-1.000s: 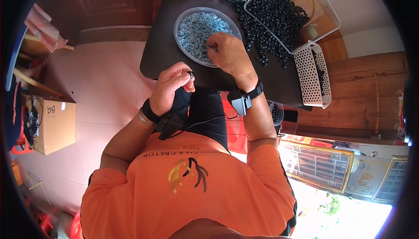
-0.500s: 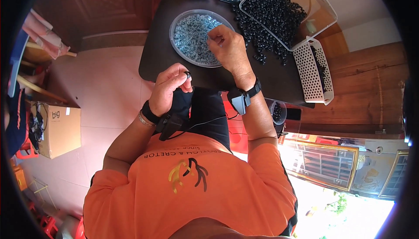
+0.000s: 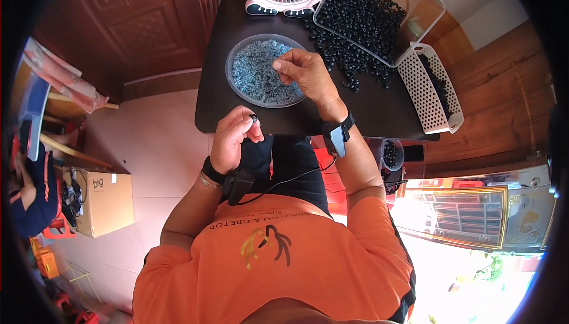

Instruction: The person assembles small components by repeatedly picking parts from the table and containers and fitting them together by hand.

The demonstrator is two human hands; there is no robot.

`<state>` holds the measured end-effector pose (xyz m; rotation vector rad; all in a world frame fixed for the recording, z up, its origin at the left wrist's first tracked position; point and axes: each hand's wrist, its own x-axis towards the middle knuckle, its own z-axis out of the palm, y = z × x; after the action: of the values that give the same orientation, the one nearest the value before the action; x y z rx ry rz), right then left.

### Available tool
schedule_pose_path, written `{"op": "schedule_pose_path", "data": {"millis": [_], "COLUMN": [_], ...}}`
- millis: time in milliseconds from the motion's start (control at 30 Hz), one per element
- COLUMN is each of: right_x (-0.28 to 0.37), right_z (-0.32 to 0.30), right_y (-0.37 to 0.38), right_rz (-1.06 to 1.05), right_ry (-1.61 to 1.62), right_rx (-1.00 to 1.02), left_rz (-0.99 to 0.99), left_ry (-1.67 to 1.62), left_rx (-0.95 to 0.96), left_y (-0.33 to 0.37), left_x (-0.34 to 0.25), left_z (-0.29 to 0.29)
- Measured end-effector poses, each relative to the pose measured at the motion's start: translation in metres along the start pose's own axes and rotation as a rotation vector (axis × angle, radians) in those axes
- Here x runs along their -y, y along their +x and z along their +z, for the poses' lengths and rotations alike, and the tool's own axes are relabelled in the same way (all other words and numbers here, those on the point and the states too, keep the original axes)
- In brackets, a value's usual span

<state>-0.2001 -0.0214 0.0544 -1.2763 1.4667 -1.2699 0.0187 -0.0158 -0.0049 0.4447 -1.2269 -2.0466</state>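
Left hand (image 3: 231, 139) clamps black ring (image 3: 253, 118) near tub (image 3: 228, 74), presumably leaving its opening accessible. Right hand (image 3: 305, 76): thumb, forefinger together above clear pieces (image 3: 252, 70); cannot tell if loaded. Tub on surface (image 3: 379, 114), within reach.

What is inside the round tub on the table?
The tub holds a heap of small, shiny bluish pieces. The right hand, above its right side, hides some; the heap covers the tub's bottom.

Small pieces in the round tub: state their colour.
The small pieces are pale, greyish blue; they show best in the head view.
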Motion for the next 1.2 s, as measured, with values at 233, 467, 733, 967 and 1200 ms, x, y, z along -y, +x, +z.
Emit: {"op": "schedule_pose_path", "data": {"millis": [233, 467, 733, 967, 1200], "right_x": [-0.003, 0.010, 0.006, 0.005, 0.001], "right_z": [0.002, 0.001, 0.015, 0.002, -0.009], "right_y": [0.001, 0.005, 0.008, 0.040, 0.051], "right_rz": [-0.058, -0.005, -0.139, -0.162, -0.285], "right_ry": [-0.024, 0.286, 0.224, 0.266, 0.276], "right_rx": [-0.051, -0.010, -0.047, 0.204, 0.249], "left_rz": [0.011, 0.412, 0.462, 0.137, -0.034], "left_ry": [0.078, 0.597, 0.771, 0.312, -0.190], "left_rx": [-0.008, 0.050, 0.114, 0.130, 0.198], "left_y": [0.003, 0.047, 0.082, 0.106, 0.124], "left_x": [-0.009, -0.049, -0.045, -0.058, -0.063], "left_z": [0.005, 0.013, 0.019, 0.002, -0.005]}}
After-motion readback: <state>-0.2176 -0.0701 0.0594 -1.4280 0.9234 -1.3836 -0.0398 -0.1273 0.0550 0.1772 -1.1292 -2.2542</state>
